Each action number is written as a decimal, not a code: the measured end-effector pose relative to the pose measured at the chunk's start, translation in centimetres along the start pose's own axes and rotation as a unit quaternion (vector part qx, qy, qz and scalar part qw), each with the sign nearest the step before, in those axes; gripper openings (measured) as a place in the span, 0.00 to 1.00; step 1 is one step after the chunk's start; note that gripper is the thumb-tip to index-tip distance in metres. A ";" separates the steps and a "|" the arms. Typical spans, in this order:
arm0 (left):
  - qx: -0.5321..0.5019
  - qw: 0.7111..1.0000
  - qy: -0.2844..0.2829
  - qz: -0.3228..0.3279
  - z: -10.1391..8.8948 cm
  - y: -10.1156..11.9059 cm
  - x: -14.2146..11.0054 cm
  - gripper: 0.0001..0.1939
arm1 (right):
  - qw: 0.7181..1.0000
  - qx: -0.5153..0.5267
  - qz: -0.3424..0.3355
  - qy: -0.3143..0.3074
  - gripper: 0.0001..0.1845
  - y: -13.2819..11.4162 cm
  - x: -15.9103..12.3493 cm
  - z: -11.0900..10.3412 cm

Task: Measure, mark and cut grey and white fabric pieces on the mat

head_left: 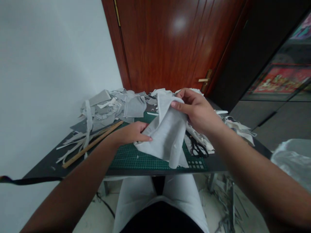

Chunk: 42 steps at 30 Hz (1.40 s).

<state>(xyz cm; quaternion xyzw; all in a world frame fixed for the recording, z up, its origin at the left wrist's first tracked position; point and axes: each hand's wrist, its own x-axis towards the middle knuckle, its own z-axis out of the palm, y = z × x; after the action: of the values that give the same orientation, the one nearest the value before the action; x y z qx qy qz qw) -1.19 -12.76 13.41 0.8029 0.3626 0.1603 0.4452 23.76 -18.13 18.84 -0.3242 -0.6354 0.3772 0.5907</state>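
A light grey piece of fabric [167, 132] hangs in folds between my two hands, above the green cutting mat [126, 158]. My left hand [136, 133] pinches its left edge, thumb on top and fingers partly hidden beneath. Higher up, my right hand [191, 108] grips the upper right corner between thumb and fingers. The cloth's lower end droops close to the mat; whether it touches I cannot tell. Black-handled scissors [198, 149] lie just right of the fabric, their blades partly covered by pale cloth.
Grey fabric scraps [116, 105] are heaped at the back left. A wooden ruler [93, 144] and pale strips lie left of the mat. More scraps [239, 127] sit at the right. A translucent plastic bag [291, 158] stands beyond the table's right end. Behind is a wooden door [170, 48].
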 end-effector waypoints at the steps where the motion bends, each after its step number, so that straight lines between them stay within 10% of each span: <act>1: 0.010 1.000 0.007 0.000 -0.2 -0.8 -0.1 0.08 | 1.000 0.011 0.018 0.014 0.22 -0.3 -0.2 -0.6; 7: -0.068 0.986 0.152 0.025 -2.3 -3.4 -1.4 0.13 | 0.992 0.037 0.114 0.046 0.18 -0.3 -2.0 -3.8; 12: -0.360 0.901 0.198 0.139 -1.8 -3.6 -1.8 0.25 | 0.992 0.056 0.090 0.070 0.23 2.2 -3.2 -5.7; 20: -0.460 0.829 0.289 0.130 -1.5 -3.9 -0.3 0.23 | 0.977 0.093 0.153 0.114 0.20 8.1 -2.8 -7.1; 25: -0.353 0.865 0.351 0.068 -2.3 -5.6 1.7 0.13 | 0.963 0.109 0.159 0.190 0.19 10.5 -0.9 -6.8; 30: -0.046 0.867 0.487 0.093 1.8 -3.3 2.4 0.11 | 0.977 -0.109 0.062 0.170 0.15 10.6 -1.1 -1.0; 35: 0.005 0.903 0.419 0.096 7.2 -0.1 2.1 0.06 | 0.989 -0.115 0.043 0.080 0.08 10.1 -3.5 4.9; 42: -0.044 0.948 0.290 0.125 8.4 0.2 -0.4 0.13 | 0.991 -0.115 0.030 0.064 0.12 8.7 -5.8 4.0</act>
<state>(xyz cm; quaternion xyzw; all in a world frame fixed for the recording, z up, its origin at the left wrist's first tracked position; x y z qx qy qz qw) 3.52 -18.12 8.93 0.7401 0.3654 0.4565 0.3323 20.05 -19.05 8.33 -0.4319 -0.6255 0.2980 0.5774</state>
